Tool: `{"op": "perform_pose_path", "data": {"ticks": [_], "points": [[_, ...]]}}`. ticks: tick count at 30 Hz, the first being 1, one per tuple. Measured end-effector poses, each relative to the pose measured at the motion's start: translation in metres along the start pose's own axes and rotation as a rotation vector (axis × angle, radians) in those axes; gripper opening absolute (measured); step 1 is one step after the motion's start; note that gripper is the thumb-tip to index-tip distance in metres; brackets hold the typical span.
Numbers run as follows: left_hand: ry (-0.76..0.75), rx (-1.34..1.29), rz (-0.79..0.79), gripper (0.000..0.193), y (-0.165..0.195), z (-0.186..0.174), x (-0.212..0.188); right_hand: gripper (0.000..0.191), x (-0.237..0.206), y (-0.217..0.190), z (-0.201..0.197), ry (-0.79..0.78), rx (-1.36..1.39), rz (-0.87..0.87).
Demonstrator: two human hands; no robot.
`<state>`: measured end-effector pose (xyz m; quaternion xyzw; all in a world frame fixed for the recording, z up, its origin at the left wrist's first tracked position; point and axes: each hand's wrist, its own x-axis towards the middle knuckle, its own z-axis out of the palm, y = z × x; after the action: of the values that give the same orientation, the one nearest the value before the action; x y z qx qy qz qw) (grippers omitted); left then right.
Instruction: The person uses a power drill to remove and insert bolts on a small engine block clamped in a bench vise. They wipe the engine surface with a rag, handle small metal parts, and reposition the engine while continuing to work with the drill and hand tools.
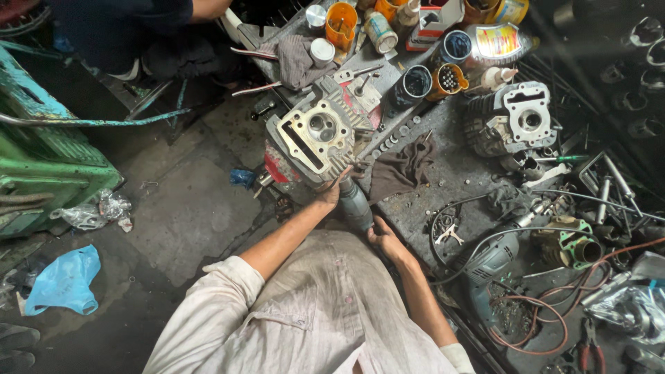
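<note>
Head view, looking straight down over a pale creased shirt.

Left hand (330, 194) clenched around the front of a grey-green cylindrical power tool (355, 205), thumb side up against the underside of a grey finned aluminium engine cylinder head (320, 133). Right hand (383, 235) wrapped on the rear of the same tool, close to the body. Tool nose touching the head at its near edge; exact bit hidden by the fingers.

Cylinder head at the near-left corner of the dark grimy metal workbench (450, 166), tilted, flat gasket face up, round bore opening and slotted passage showing, red patches along its left flank.

Just right of it, a crumpled brown rag (402, 170) with small washers scattered along its far side. Farther right, a second grey cylinder head (516, 121), lying flat, well apart from the first. Along the far edge: orange plastic cup (341, 22), two round dark-filled tins (417, 82), small bottles, a grey cloth (294, 61).

Near-right corner: grey electric drill body (488, 260) with tangled cords, red-handled pliers (589, 346), loose metal parts.

Off the bench, left: concrete floor, blue plastic bag (66, 280), green painted machine frame (41, 159). Another person's dark-clothed legs at the top left.
</note>
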<state>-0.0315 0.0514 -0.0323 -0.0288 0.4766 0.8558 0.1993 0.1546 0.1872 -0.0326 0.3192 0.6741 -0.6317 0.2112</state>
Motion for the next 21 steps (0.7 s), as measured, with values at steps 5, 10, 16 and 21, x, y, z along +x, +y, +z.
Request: {"op": "perform_pose_path", "data": {"ticks": [5,10,16,21], "points": [[0.001,0.012,0.005,0.042,-0.002,-0.001,0.000,0.069,0.000,-0.001,0.000,0.017,-0.046,0.014],[-0.010,0.016,0.011,0.045,-0.006,-0.005,0.004,0.069,0.005,0.003,0.001,0.002,-0.009,0.003],[-0.019,0.027,0.013,0.049,-0.006,-0.006,0.006,0.075,0.011,0.006,0.001,0.000,0.186,0.043],[0.059,0.077,0.027,0.056,0.001,-0.002,0.006,0.075,0.015,0.008,0.001,0.004,0.163,0.033]]}}
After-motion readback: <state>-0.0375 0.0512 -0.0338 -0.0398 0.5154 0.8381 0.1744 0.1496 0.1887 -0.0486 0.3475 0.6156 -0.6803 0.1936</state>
